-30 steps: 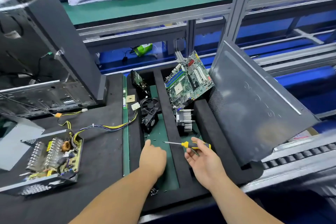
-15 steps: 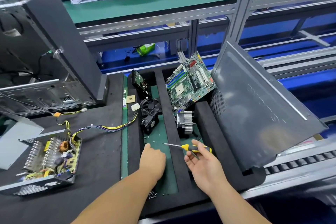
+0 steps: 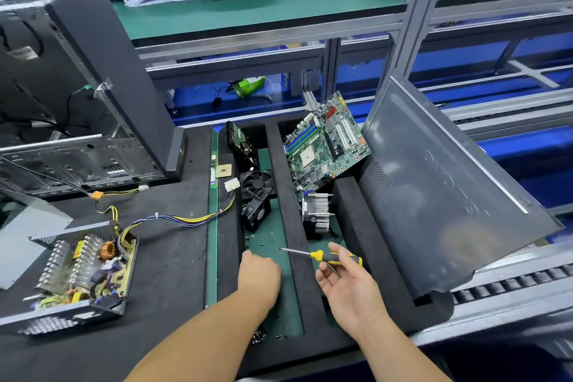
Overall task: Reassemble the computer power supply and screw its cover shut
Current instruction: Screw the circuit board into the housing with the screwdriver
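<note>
The open power supply lies on the black mat at the left, its circuit board and copper coil exposed. Its cables trail right towards the tray. A grey metal sheet lies just left of it. My left hand rests knuckles-up on the green floor of the foam tray, among small loose screws. Its fingertips are tucked under and hidden. My right hand, palm up, holds a yellow-and-black screwdriver whose tip points left over the tray divider.
The tray also holds two black fans, a finned heatsink, a hard drive and a leaning motherboard. A dark case panel leans at the right. An open computer case stands at the back left. A roller conveyor runs along the right.
Both hands stay almost where they were, the screwdriver still in the right one. Only the view shifts slightly.
</note>
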